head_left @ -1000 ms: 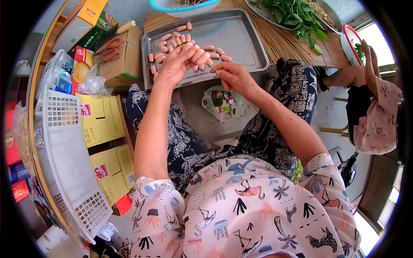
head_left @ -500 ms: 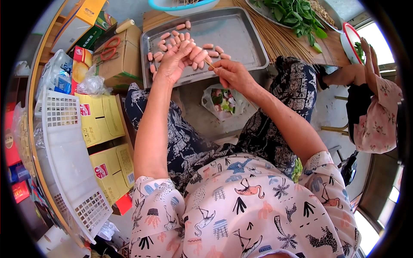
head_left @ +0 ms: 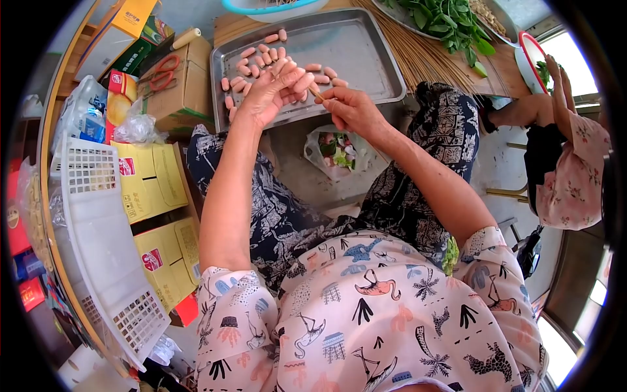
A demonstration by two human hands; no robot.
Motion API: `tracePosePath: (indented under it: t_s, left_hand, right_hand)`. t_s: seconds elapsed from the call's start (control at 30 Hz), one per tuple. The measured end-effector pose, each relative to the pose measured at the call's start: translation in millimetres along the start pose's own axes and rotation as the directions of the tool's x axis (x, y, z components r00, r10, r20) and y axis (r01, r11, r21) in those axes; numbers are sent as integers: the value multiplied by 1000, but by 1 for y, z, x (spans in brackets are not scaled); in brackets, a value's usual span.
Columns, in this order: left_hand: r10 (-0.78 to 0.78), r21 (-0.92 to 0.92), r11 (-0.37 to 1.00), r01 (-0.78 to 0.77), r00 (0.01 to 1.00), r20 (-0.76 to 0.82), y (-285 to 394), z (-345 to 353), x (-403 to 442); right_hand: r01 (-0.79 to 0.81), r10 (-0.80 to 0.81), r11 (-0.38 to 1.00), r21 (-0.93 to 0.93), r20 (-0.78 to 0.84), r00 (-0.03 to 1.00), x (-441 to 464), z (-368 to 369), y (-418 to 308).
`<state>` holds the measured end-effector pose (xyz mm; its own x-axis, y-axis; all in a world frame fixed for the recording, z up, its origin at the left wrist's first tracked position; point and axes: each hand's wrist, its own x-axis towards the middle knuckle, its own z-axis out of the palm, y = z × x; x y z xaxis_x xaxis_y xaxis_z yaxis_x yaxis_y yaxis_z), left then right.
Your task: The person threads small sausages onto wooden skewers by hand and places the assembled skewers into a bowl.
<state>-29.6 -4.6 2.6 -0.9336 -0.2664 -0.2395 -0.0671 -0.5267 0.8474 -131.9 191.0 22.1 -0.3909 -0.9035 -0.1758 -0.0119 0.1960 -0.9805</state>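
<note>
Over the near side of a metal tray point(head_left: 346, 46), my left hand point(head_left: 268, 95) is closed with its fingertips around a small pink sausage point(head_left: 304, 81). My right hand point(head_left: 356, 110), just to the right, pinches a thin bamboo skewer point(head_left: 317, 94) whose tip points at that sausage. Whether the tip has entered it cannot be made out. Several loose sausages point(head_left: 248, 52) lie in the tray, mostly at its left, some partly hidden behind my left hand.
Many bamboo skewers point(head_left: 418, 55) lie right of the tray, beside leafy greens point(head_left: 450, 26). A plastic bag point(head_left: 333, 153) of scraps sits below, between the knees. Scissors point(head_left: 163, 72) and a knife point(head_left: 176, 42) rest on a carton at left. Another person's hands point(head_left: 562, 81) are at far right.
The view has shifted slightly. My left fingers have moved a little around the sausage, and fewer sausages show beneath that hand. My right hand keeps its pinch on the skewer close by.
</note>
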Motion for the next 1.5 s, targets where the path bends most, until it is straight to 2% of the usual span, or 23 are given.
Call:
tracePosePath:
  t_s: [0.27, 0.33, 0.47, 0.63, 0.77, 0.83, 0.93, 1.07, 1.13, 1.3, 1.37, 1.43, 1.5]
  left_hand:
    - [23, 5, 1000, -23, 1000, 11, -1, -6, 4]
    - [-12, -47, 999, 12, 1000, -2, 1, 3, -1]
    - [-57, -23, 998, 57, 998, 31, -1, 8, -3]
    - [-34, -16, 999, 35, 998, 50, 1, 12, -3]
    - [-30, -1, 1000, 30, 998, 59, 4, 21, -4]
    - [59, 7, 998, -59, 997, 57, 3, 22, -5]
    - [87, -16, 996, -87, 996, 14, 3, 22, -5]
    - [34, 59, 998, -37, 998, 48, 6, 18, -4]
    - [-34, -16, 999, 34, 999, 29, 12, 21, -6]
    - [1, -99, 995, -4, 999, -34, 2, 5, 2]
    - [0, -30, 1000, -3, 992, -125, 1, 12, -1]
    - [-6, -47, 999, 0, 991, -135, -6, 25, -7]
    - [-140, 175, 972, 157, 984, -108, -10, 41, -21]
  right_hand:
    - [22, -22, 999, 28, 3, 1000, 1, 1, 1]
    - [16, -16, 999, 31, -6, 1000, 0, 1, 0]
    - [32, -32, 999, 5, -36, 999, 2, 0, 4]
    - [42, -41, 999, 10, -88, 995, 4, 0, 7]
    - [31, -29, 999, 34, -67, 997, 4, 0, 7]
    - [38, -36, 999, 28, -58, 998, 5, 0, 7]
    - [69, -71, 997, -22, -69, 995, 7, 0, 10]
    - [73, -81, 995, -75, -111, 991, 6, 0, 9]
    - [48, -48, 999, -16, -34, 998, 4, -1, 6]
    - [46, -43, 997, 58, -48, 998, 2, -1, 0]
    - [-8, 19, 986, 169, -63, 998, 2, -3, -1]
    - [36, -16, 975, 219, -92, 996, 7, -10, 6]
    - [11, 57, 897, 442, -142, 988, 12, -16, 5]
